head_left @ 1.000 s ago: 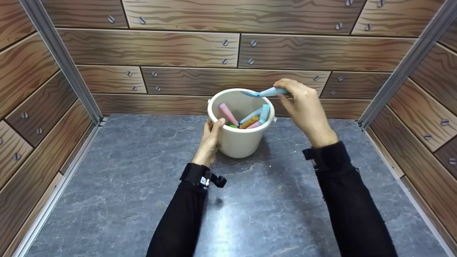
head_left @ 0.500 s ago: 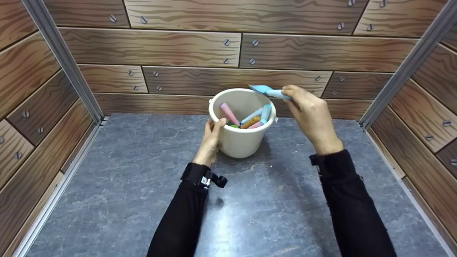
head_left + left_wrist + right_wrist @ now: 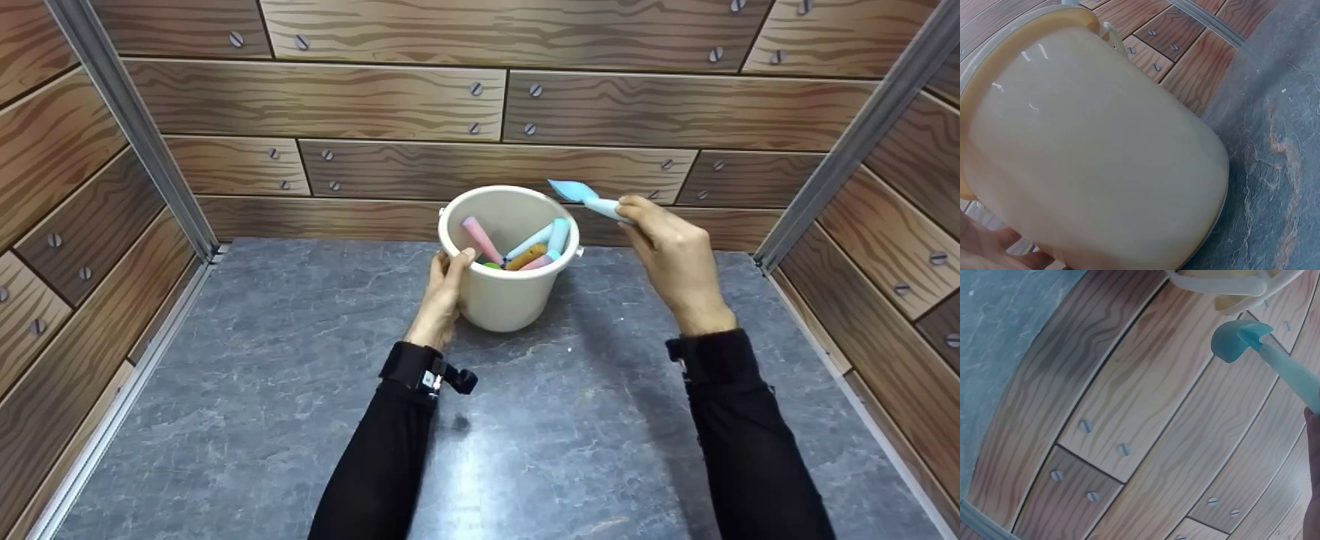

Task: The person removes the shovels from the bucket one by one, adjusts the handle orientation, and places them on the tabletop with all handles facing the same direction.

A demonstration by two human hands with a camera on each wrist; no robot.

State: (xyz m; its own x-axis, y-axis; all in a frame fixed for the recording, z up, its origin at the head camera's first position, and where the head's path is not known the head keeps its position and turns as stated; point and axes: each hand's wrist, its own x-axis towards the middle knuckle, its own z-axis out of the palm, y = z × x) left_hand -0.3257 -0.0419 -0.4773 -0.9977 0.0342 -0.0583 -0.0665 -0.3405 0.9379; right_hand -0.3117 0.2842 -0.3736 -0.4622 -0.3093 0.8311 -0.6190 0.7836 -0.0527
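A cream bucket [image 3: 506,300] stands upright on the grey surface. At its near left rim my left hand [image 3: 441,296] grips it, thumb over the edge and fingers along the outside wall. To the upper right, my right hand [image 3: 671,255] pinches the handle of a light blue toy shovel [image 3: 574,191]. The shovel's pointed blade faces left, just past the bucket's right rim. In the right wrist view the scooped blade [image 3: 1233,340] shows below the rim. Inside the bucket lie a pink handle [image 3: 482,238], blue handles [image 3: 556,236], a brownish-yellow piece [image 3: 525,256] and a bit of green.
Wood-patterned panels [image 3: 397,105] wall the back and both sides. Metal rails [image 3: 142,135] run along the corners. The grey marbled surface [image 3: 300,360] extends around the bucket and toward the front.
My right hand has moved right and slightly downward with the toy shovel, from above the bucket to beyond its right rim. The shovel's blade has turned. My left hand and the bucket stay put.
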